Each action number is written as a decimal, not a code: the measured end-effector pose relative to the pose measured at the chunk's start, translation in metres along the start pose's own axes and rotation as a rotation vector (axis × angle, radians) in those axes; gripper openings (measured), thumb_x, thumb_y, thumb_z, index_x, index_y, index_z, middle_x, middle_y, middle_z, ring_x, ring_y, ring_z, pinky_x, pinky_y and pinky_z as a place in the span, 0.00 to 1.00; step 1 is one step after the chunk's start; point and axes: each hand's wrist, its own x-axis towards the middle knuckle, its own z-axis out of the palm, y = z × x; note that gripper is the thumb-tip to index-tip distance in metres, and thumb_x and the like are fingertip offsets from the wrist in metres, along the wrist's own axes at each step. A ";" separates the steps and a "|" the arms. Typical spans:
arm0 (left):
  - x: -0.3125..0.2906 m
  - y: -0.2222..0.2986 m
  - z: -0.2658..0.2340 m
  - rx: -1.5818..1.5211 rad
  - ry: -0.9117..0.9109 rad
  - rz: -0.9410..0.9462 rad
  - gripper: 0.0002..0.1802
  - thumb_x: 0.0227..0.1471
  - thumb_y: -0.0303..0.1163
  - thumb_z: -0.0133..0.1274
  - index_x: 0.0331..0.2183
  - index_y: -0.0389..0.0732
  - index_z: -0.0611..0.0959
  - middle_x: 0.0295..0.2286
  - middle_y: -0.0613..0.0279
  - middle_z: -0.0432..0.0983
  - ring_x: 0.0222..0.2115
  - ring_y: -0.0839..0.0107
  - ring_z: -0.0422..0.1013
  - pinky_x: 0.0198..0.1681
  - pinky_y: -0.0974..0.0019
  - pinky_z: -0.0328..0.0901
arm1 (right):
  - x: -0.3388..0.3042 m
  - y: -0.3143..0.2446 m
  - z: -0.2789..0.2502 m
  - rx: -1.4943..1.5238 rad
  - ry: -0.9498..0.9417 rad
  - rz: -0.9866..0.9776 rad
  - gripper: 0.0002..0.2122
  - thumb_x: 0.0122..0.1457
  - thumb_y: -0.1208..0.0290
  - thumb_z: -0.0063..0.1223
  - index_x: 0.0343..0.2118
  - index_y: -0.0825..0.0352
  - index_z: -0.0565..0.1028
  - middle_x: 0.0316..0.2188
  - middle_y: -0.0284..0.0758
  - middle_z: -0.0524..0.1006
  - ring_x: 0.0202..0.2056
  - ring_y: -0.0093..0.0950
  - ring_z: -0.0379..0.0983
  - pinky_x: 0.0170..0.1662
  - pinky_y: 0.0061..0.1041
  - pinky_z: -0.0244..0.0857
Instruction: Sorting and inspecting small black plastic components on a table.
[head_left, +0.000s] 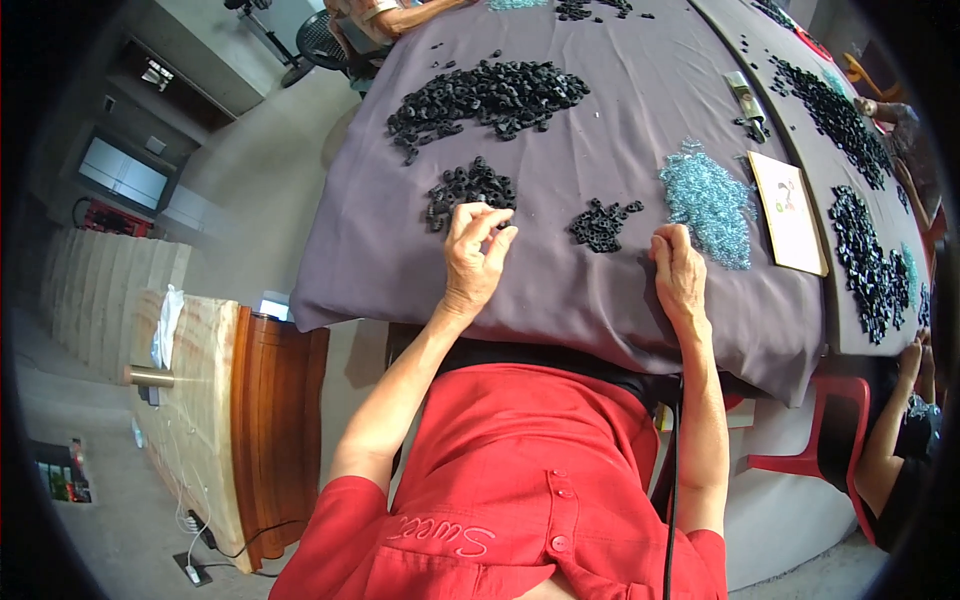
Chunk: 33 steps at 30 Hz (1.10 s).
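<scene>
1. Furthest left of our bits, a loose black heap (472, 183) lay on the grey cloth (560, 290), right at our left hand (470, 262). Thumb and forefinger were nearly together, but honestly, we couldn't tell if they pinched anything.
2. Between our hands sat a smaller black cluster (600, 228). Pieces looked light, stiff and kinda slick, so we figured on a fingertip pinch across the outer edges.
3. Our right hand (681, 268) was curled, fingers tucked in. No clue whether it held something.
4. Just beside it, the pale blue heap (708, 205) looked glassy, light, probably slippery; we'd have picked from its loose fringe.
</scene>
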 end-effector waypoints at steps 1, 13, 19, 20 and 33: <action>-0.004 0.003 0.010 -0.112 -0.021 -0.027 0.11 0.43 0.22 0.58 0.34 0.39 0.81 0.31 0.63 0.69 0.24 0.75 0.68 0.27 0.72 0.66 | -0.001 0.002 0.000 -0.014 -0.005 -0.012 0.02 0.59 0.73 0.45 0.33 0.65 0.68 0.22 0.41 0.73 0.26 0.40 0.73 0.31 0.35 0.64; -0.025 0.037 0.067 -0.956 -0.282 -0.595 0.10 0.52 0.23 0.52 0.39 0.34 0.79 0.32 0.61 0.76 0.31 0.75 0.73 0.38 0.72 0.70 | -0.001 -0.010 0.003 0.126 0.056 -0.028 0.03 0.49 0.78 0.56 0.28 0.69 0.74 0.22 0.34 0.73 0.22 0.25 0.68 0.28 0.22 0.63; -0.031 0.030 0.064 -1.021 -0.256 -0.682 0.10 0.54 0.23 0.50 0.40 0.34 0.78 0.36 0.61 0.75 0.35 0.74 0.73 0.42 0.70 0.68 | -0.005 -0.030 0.006 0.390 -0.053 0.030 0.06 0.51 0.82 0.52 0.33 0.69 0.77 0.24 0.33 0.74 0.24 0.19 0.69 0.28 0.18 0.63; -0.032 0.028 0.064 -1.048 -0.243 -0.704 0.10 0.54 0.23 0.50 0.40 0.35 0.78 0.36 0.61 0.75 0.35 0.74 0.73 0.42 0.70 0.69 | -0.006 -0.034 0.007 0.434 -0.096 0.038 0.07 0.52 0.83 0.52 0.33 0.70 0.77 0.24 0.33 0.74 0.24 0.19 0.70 0.29 0.18 0.64; -0.034 0.027 0.066 -1.267 -0.216 -0.816 0.08 0.52 0.22 0.52 0.37 0.37 0.77 0.33 0.63 0.76 0.34 0.74 0.72 0.42 0.70 0.69 | -0.016 -0.050 0.021 0.348 -0.182 -0.022 0.05 0.49 0.81 0.55 0.31 0.70 0.73 0.26 0.38 0.75 0.27 0.28 0.75 0.30 0.23 0.68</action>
